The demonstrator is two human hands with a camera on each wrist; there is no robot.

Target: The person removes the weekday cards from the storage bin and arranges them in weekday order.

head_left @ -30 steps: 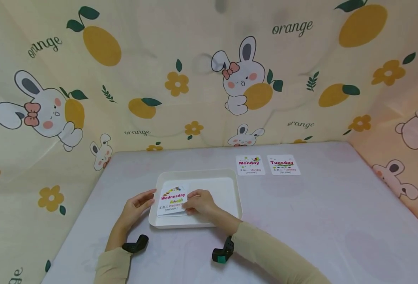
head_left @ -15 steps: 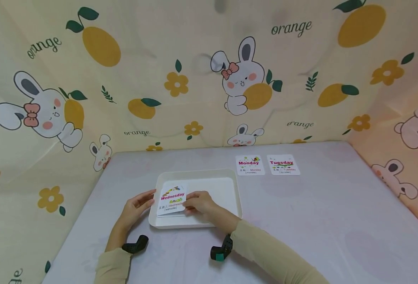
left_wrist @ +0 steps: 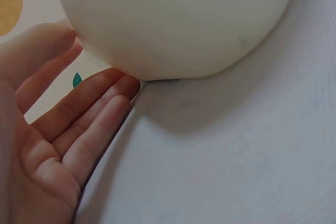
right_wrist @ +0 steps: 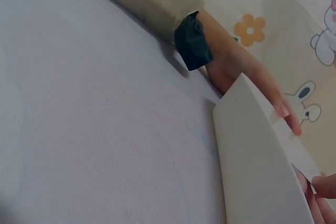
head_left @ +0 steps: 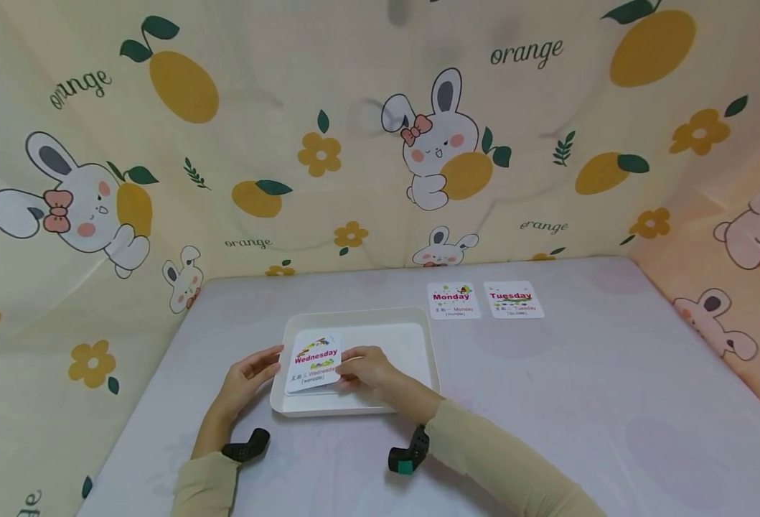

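A white card printed "Wednesday" [head_left: 315, 357] lies tilted in the left part of a shallow white tray [head_left: 392, 339], its right edge raised. Under its lower edge shows another pale card edge [head_left: 324, 390]. My right hand [head_left: 369, 368] pinches the card's right edge between thumb and fingers; in the right wrist view only the fingertips [right_wrist: 324, 187] peek past the tray wall [right_wrist: 257, 161]. My left hand [head_left: 240, 384] rests at the tray's left side, fingers loosely extended. The left wrist view has its fingertips [left_wrist: 118, 106] right at the tray's outer wall [left_wrist: 178, 30].
Two cards lie side by side behind the tray on the right: "Monday" [head_left: 453, 301] and "Tuesday" [head_left: 514, 300]. A pale cloth covers the table [head_left: 580, 402]. Patterned fabric [head_left: 354, 86] with rabbits and oranges hangs behind and at both sides.
The Wednesday card shifts slightly left, then back right, its right edge raised a little more. The right hand moves with it. The left hand and the tray stay put.
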